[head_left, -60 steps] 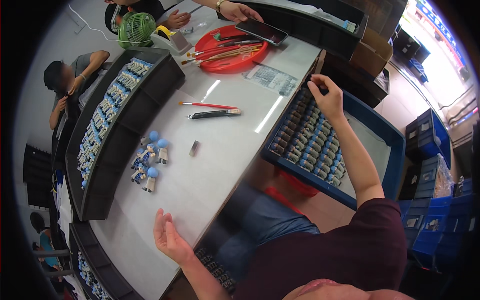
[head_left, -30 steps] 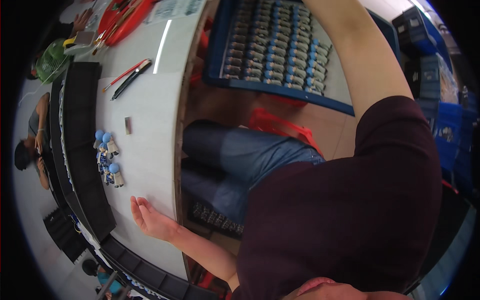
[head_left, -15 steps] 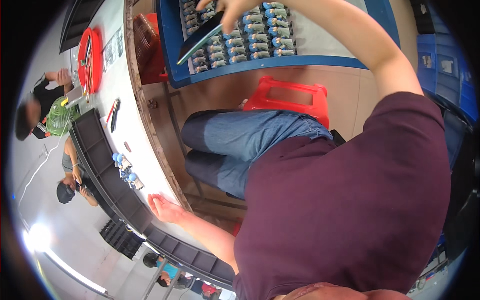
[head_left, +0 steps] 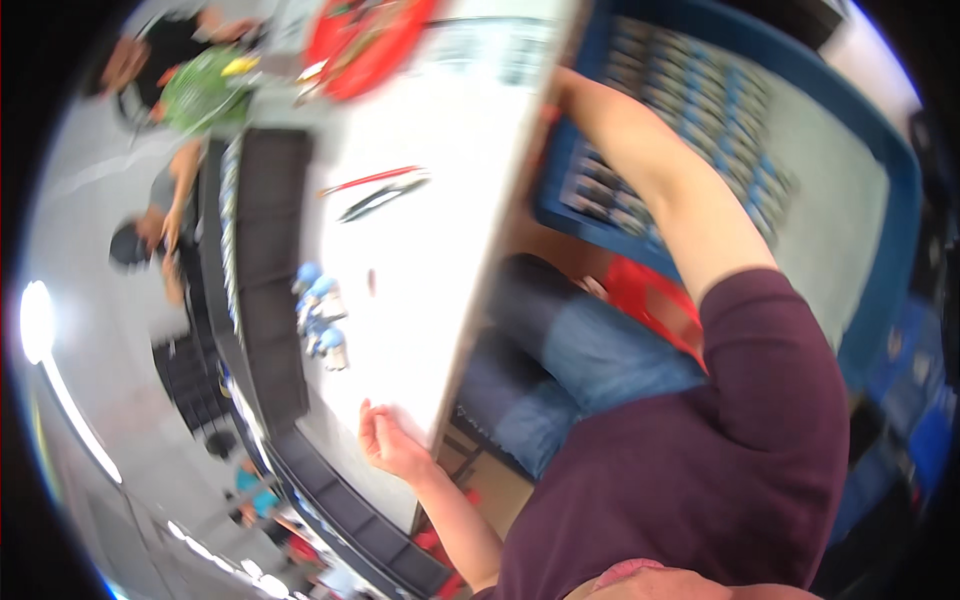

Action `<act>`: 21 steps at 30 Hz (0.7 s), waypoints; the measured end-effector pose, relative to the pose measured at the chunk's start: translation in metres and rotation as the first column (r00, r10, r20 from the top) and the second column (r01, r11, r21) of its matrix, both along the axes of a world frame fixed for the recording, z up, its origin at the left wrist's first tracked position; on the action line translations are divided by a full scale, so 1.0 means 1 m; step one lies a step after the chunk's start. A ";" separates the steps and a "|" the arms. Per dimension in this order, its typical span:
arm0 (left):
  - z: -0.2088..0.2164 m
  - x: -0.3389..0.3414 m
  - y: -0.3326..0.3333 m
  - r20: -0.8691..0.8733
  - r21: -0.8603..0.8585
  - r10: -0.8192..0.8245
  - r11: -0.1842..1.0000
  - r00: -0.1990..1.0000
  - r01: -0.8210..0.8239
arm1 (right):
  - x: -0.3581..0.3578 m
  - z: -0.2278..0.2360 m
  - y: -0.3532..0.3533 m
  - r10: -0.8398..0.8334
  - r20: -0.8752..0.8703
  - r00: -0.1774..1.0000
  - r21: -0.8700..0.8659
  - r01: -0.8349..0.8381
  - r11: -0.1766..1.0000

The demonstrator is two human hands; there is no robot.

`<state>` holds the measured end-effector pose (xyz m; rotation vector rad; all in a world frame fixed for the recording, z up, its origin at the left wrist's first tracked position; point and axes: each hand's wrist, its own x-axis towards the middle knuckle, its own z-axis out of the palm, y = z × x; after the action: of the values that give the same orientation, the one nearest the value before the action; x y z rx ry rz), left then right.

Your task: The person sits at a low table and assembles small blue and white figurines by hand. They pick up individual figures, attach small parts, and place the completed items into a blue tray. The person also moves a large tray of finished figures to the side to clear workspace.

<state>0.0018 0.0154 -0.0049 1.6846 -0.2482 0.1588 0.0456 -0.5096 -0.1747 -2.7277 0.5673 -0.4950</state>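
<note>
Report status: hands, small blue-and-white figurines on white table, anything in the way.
Left hand loosely curled over table; right hand hidden past its edge. Figurines clustered, untouched. Right forearm crosses rectangular blue plastic tray.

Tabletop (head_left: pixel 430 310) runs open along its right edge (figurines (head_left: pixel 322 308) block left).

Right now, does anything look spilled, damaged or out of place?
Nothing plainly spilled or damaged stands out, though blur hides fine detail. Only a loose cluster of figurines on the white table looks untidy, against the neat rows in the blue tray.
</note>
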 end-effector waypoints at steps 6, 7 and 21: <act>0.008 0.001 -0.006 -0.007 0.037 0.065 0.997 0.998 -0.065 | 0.009 -0.059 -0.077 -0.064 -0.216 0.974 -0.133 0.035 0.990; 0.013 0.000 -0.009 -0.021 0.015 0.080 0.997 0.997 -0.079 | 0.013 -0.066 -0.090 -0.067 -0.252 0.965 -0.145 0.031 0.989; 0.013 0.003 -0.003 -0.073 -0.106 0.010 0.994 0.997 -0.018 | 0.029 -0.086 -0.173 -0.119 -0.386 0.915 -0.294 0.001 0.956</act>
<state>0.0049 0.0126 0.0083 1.5831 -0.1708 0.1191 0.0750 -0.6827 -0.2607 -3.1251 0.7311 -0.0207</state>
